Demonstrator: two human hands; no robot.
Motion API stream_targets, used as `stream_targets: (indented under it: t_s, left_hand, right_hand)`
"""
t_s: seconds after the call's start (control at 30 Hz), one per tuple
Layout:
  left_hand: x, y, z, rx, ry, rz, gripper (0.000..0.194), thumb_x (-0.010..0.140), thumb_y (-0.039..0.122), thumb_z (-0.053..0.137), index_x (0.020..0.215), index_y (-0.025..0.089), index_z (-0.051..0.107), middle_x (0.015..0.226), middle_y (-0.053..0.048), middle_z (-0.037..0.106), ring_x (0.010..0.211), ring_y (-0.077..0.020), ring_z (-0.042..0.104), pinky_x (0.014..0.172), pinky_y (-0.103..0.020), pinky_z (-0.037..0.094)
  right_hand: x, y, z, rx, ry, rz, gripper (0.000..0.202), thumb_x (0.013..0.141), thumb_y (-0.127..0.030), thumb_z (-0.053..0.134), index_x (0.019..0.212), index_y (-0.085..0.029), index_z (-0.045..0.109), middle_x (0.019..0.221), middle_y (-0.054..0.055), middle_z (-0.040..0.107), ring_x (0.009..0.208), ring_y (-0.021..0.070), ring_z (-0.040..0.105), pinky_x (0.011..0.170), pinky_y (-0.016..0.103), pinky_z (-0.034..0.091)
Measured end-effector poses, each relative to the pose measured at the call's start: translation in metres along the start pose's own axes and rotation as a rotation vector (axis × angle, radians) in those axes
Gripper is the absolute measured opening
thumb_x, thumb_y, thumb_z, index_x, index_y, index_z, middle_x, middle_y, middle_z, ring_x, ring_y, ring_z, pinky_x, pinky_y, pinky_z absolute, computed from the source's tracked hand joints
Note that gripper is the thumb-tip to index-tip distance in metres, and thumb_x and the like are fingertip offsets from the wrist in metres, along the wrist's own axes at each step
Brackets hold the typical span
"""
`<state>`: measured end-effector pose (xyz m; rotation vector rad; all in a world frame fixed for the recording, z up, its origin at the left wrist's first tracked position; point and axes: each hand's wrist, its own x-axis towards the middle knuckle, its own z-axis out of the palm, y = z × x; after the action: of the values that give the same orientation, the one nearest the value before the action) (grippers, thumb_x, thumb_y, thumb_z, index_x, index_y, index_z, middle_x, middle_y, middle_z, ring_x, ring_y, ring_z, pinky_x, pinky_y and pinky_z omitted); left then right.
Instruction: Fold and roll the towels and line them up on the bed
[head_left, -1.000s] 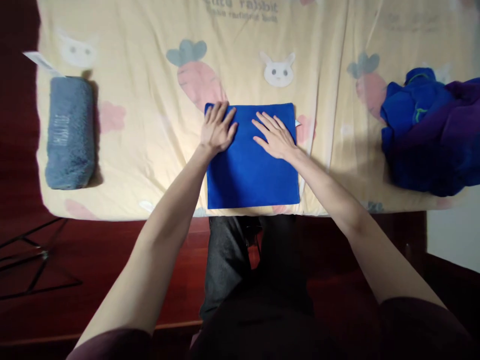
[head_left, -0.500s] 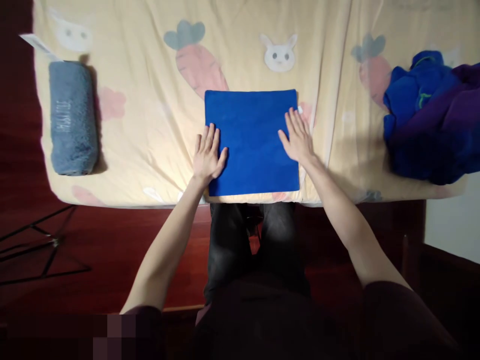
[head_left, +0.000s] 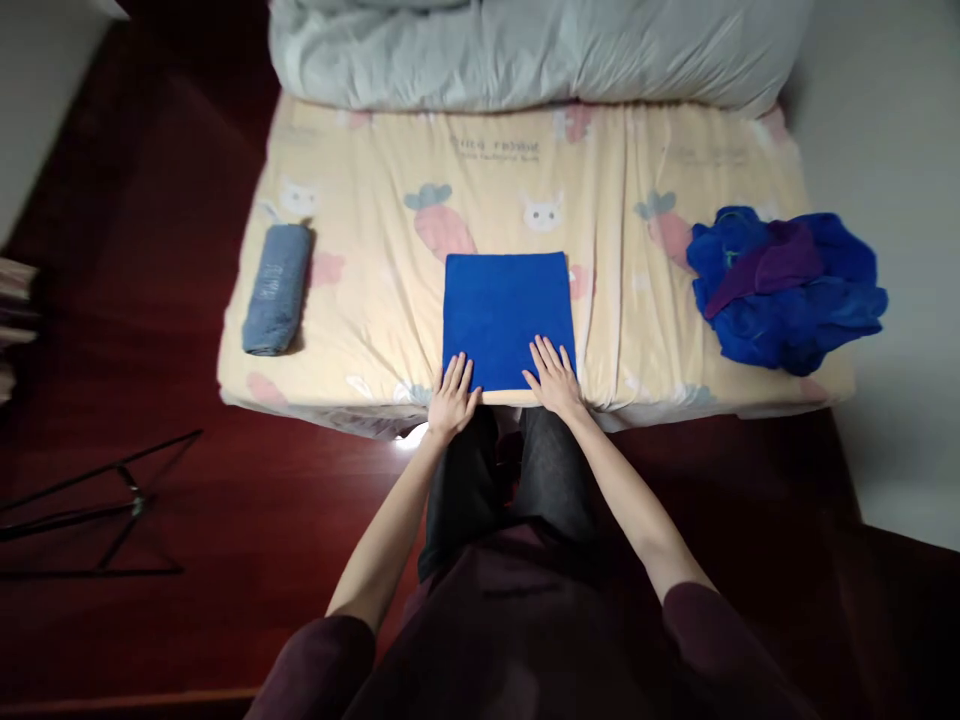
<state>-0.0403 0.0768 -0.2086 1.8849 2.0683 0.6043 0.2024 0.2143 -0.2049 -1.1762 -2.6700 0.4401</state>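
Note:
A flat blue square cloth lies spread on the bed near its front edge. My left hand rests palm down at the cloth's near left corner, fingers stretched out. At the near right corner my right hand lies flat on the cloth with its fingers apart. Neither hand grips anything. Well to the left lies a rolled grey-blue towel with light lettering. A crumpled heap of blue cloth with a purple piece on it lies on the right.
The bed has a pale yellow sheet printed with carrots and rabbits. Grey bedding is bunched along the far side. A black metal stand's legs are on the dark red floor at left. A pale wall borders the right side.
The view has pulled back and tilted up, so the far bedding and more floor now show. Both hands have slid toward the cloth's near edge, still flat.

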Motion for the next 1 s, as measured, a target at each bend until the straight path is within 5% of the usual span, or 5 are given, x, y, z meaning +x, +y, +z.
stream_targets:
  t_s: [0.33, 0.47, 0.6, 0.8, 1.0]
  left_hand:
    - [-0.053, -0.034, -0.039, -0.22, -0.115, -0.211, 0.063, 0.095, 0.026, 0.055, 0.155, 0.009, 0.054, 0.164, -0.021, 0.05, 0.16, -0.0345, 0.038, 0.131, -0.05, 0.034]
    - [-0.041, -0.035, -0.047, -0.514, -0.012, -0.485, 0.055, 0.095, 0.029, 0.06, 0.148, 0.013, 0.06, 0.135, -0.018, 0.073, 0.122, -0.0298, 0.072, 0.112, -0.044, 0.054]
    - [-0.023, -0.024, -0.044, -0.702, -0.019, -0.662, 0.05, 0.095, 0.033, 0.064, 0.141, 0.012, 0.062, 0.105, -0.014, 0.079, 0.085, -0.0201, 0.075, 0.079, -0.031, 0.06]
    - [-0.016, -0.009, -0.035, -0.777, 0.006, -0.759, 0.037, 0.092, 0.031, 0.068, 0.125, 0.016, 0.062, 0.101, -0.011, 0.077, 0.077, -0.0165, 0.073, 0.063, -0.023, 0.054]
    - [-0.008, -0.006, -0.038, -0.842, 0.052, -0.799, 0.022, 0.092, 0.035, 0.07, 0.099, 0.017, 0.06, 0.101, -0.013, 0.077, 0.08, -0.0171, 0.075, 0.06, -0.021, 0.053]
  right_hand:
    - [-0.072, 0.022, -0.007, 0.245, 0.122, 0.223, 0.062, 0.103, -0.038, 0.05, 0.159, -0.011, 0.052, 0.172, 0.016, 0.039, 0.163, 0.0292, 0.034, 0.135, 0.053, 0.024]
    - [-0.077, 0.043, -0.015, 0.566, 0.295, 0.407, 0.047, 0.099, -0.033, 0.052, 0.136, -0.012, 0.071, 0.143, 0.02, 0.07, 0.133, 0.0289, 0.067, 0.119, 0.045, 0.051]
    - [-0.064, 0.054, -0.022, 0.757, 0.362, 0.611, 0.038, 0.094, -0.037, 0.06, 0.116, -0.011, 0.078, 0.115, 0.018, 0.08, 0.102, 0.0273, 0.076, 0.094, 0.038, 0.063]
    - [-0.054, 0.047, -0.024, 0.831, 0.259, 0.629, 0.028, 0.091, -0.04, 0.066, 0.1, -0.015, 0.077, 0.081, 0.007, 0.078, 0.053, 0.0128, 0.061, 0.051, 0.021, 0.052]
    - [-0.05, 0.044, -0.032, 0.816, 0.223, 0.593, 0.026, 0.088, -0.044, 0.076, 0.089, -0.018, 0.073, 0.07, 0.001, 0.073, 0.043, 0.0084, 0.052, 0.042, 0.017, 0.041]
